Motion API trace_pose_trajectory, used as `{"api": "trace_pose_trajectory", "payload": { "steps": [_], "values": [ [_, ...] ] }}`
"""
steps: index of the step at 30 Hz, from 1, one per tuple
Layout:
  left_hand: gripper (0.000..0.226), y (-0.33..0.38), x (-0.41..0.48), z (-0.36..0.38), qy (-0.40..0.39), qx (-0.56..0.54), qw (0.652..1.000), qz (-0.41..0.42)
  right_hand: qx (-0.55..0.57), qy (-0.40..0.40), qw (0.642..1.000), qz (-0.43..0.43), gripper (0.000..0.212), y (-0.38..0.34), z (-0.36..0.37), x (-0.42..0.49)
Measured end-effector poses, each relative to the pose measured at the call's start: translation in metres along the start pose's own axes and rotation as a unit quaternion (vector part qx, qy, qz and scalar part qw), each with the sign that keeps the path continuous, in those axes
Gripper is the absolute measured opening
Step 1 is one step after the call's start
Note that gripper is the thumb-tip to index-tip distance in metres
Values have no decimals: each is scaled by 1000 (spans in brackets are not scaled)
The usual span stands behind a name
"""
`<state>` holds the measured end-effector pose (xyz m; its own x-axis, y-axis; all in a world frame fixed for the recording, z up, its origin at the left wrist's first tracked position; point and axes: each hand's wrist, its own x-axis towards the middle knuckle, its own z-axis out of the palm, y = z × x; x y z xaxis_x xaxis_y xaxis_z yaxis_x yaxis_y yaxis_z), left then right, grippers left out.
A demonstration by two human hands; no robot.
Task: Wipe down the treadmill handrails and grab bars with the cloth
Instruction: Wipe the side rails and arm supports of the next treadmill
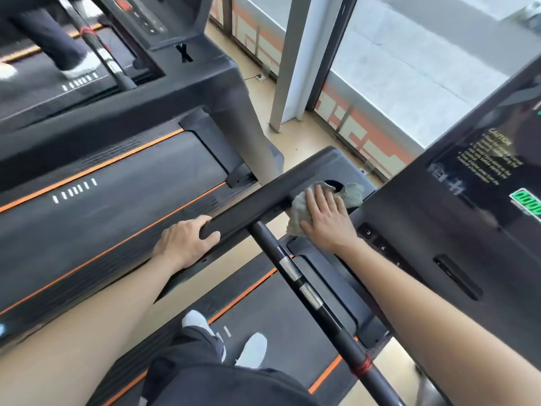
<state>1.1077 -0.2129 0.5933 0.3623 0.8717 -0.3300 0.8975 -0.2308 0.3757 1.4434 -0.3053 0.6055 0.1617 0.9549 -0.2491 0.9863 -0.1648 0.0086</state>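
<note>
— Grey and crumpled, the cloth (310, 206) lies on the black handrail (263, 200), close to where that wide arm meets the console (474, 200).

— Which of the hands has it?

— The right hand (328, 218). It lies flat, fingers spread, pressing the cloth onto the top of the handrail; part of the cloth bunches up beyond the fingertips beside a dark round recess, and part hangs over the near edge.

— And the other one?

— The left hand (184, 241) is wrapped around the near end of the same handrail, thumb on its end face, fingers curled over the top. The two hands are well apart.

— Anything else close by?

— A round grab bar (295, 273) with metal sensor plates runs out from under the handrail between the forearms. Below, white shoes (254, 348) stand on the belt (281, 317), edged in orange.
</note>
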Motion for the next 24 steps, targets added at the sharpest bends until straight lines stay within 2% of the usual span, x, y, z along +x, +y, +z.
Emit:
{"api": "trace_pose_trajectory", "payload": {
  "steps": [6,10,15,24],
  "values": [
    [59,3,-1,2,10,8,1000,0,-44,13,998,-48,69,-7,12,-19],
    [60,2,0,2,14,19,1000,1,-18,-4,998,-56,64,-3,2,-10],
    [53,4,0,3,31,36,999,0,77,-22,997,18,68,12,-11,44],
    [54,7,-3,3,33,50,998,2,94,-28,984,146,74,36,-24,79]
  ]
}}
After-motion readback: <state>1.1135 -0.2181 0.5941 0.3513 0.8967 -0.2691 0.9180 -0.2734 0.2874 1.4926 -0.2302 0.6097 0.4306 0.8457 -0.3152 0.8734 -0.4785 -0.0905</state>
